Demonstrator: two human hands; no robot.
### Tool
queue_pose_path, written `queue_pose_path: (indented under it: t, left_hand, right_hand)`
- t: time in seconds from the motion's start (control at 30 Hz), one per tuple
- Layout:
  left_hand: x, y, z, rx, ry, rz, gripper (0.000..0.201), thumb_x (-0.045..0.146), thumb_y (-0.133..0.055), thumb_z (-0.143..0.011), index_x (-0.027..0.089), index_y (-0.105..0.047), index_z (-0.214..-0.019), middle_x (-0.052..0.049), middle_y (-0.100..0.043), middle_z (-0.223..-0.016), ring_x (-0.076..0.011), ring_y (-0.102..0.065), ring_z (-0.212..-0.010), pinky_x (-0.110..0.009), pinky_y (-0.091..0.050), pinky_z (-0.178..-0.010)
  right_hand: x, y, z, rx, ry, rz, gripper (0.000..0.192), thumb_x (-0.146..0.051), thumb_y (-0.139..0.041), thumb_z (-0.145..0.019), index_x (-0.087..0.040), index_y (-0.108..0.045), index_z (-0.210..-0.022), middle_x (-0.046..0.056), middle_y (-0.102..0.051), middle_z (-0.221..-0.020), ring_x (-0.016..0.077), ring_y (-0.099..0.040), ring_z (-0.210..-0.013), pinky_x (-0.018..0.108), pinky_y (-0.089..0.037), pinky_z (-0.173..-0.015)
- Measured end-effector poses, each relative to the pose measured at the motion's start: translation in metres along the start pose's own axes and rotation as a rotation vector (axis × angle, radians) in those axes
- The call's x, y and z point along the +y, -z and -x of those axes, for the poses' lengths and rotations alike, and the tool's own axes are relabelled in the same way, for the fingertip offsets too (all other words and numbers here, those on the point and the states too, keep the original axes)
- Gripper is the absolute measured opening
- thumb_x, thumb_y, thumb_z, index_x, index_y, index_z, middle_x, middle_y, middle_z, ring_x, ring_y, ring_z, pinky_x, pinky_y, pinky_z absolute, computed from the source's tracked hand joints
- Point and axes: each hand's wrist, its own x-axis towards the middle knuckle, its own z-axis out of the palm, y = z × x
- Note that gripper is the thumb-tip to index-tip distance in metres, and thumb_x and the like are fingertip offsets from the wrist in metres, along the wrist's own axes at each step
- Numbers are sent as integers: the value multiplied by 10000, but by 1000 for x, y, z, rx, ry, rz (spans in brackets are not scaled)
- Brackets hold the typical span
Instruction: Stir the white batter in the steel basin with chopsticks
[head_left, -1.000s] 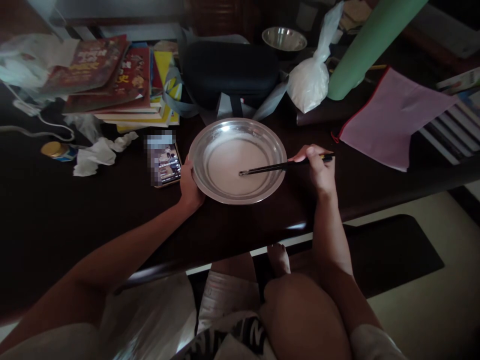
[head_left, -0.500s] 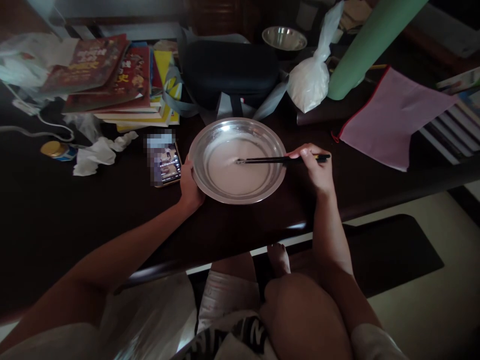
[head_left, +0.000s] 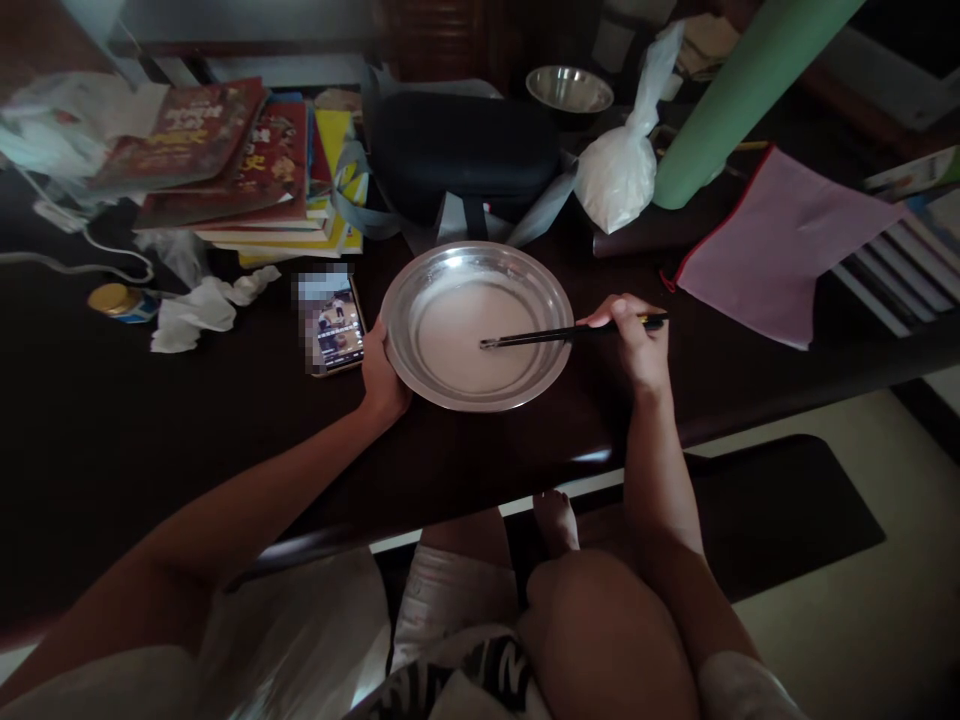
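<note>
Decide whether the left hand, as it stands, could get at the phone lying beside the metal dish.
Probably yes. The left hand grips the rim of the metal dish, and the phone lies just beside it on the dark table, nothing between them.

Left hand [head_left: 381, 378] cupped, thumb up, forearm stretched forward. Right hand [head_left: 634, 340] fingers pinched closed, wrist bent left.

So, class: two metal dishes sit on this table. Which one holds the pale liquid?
The wide pan between the left hand and right hand, with chopsticks dipped in. The small bowl at the back shows no liquid.
</note>
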Motion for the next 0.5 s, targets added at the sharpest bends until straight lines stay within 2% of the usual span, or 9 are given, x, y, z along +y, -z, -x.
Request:
queue_pose_path:
  t: [0.1, 0.17, 0.27, 0.33, 0.43, 0.5]
  left_hand:
    - [3, -5, 3, 45, 19, 3, 288, 443, -640, -966, 233, -671, -772, 4, -733, -698, -241, -772, -1027, -315, -621, -993]
    - [5, -7, 4, 69, 19, 17, 289, 402, -598, -995, 229, -677, -777, 4, -736, -704, -230, -773, -1014, -307, -622, -984]
    - [7, -9, 5, 82, 61, 27, 309, 357, -556, -1008, 224, -661, -750, -12, -735, -706, -238, -776, -982, -336, -626, -984]
    - [8, -9, 5, 71, 86, 10, 317, 383, -578, -996, 220, -647, -734, -32, -753, -740, -256, -778, -969, -365, -632, -981]
    - [9, -10, 5, 80, 99, -2, 341, 379, -549, -1003, 212, -636, -720, -52, -767, -774, -261, -777, -952, -385, -636, -977]
    - [9, -10, 5, 92, 105, 4, 350, 339, -509, -1013, 213, -622, -707, -47, -754, -754, -251, -776, -941, -385, -632, -984]
  right_hand:
    - [0, -1, -1, -83, 11, 21, 398, -644, -732, -920, -286, -808, -765, -4, -806, -759, 216, -815, -828, 384, -646, -833]
    - [-1, -1, -1, -44, 16, 27, 392, -648, -742, -911, -287, -811, -774, -4, -808, -768, 219, -818, -839, 387, -646, -839]
    - [-2, -1, 0, 44, 12, -10, 429, -647, -725, -925, -277, -780, -714, -18, -768, -698, 205, -805, -739, 386, -647, -796]
    - [-3, -2, 0, 11, 7, -28, 448, -651, -720, -928, -273, -775, -694, -19, -760, -679, 200, -799, -706, 382, -644, -769]
    - [-3, -3, 0, -85, 7, -2, 412, -651, -741, -912, -279, -809, -747, -5, -797, -735, 205, -815, -782, 376, -646, -801]
    - [-2, -2, 0, -60, 11, 9, 390, -640, -745, -914, -284, -814, -770, -8, -802, -749, 202, -817, -805, 373, -646, -821]
